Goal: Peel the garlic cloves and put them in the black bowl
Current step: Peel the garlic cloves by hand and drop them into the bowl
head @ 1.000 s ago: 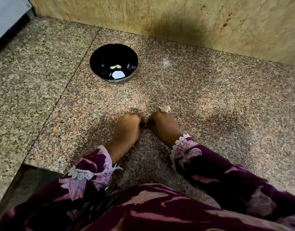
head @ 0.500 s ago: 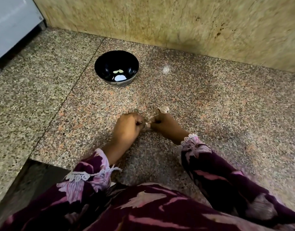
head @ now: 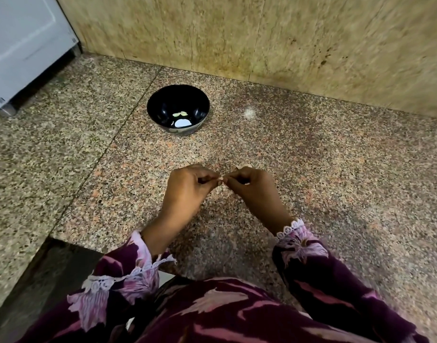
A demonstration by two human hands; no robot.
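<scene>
Left hand [head: 187, 186] and right hand [head: 249, 186] meet fingertip to fingertip above the counter [head: 336, 181], both pinching a small garlic clove [head: 221, 179], mostly hidden. Black bowl [head: 163, 105] sits well beyond, holding two peeled cloves [head: 180, 114].

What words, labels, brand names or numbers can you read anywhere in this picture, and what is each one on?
None can be read.
The white appliance at the upper left has small dark marks near its edge, too small and blurred to read.
The black bowl, the granite counter, the wall tiles and the floral sleeves bear no print.
The left hand and right hand pinch something small with no marking visible.
</scene>
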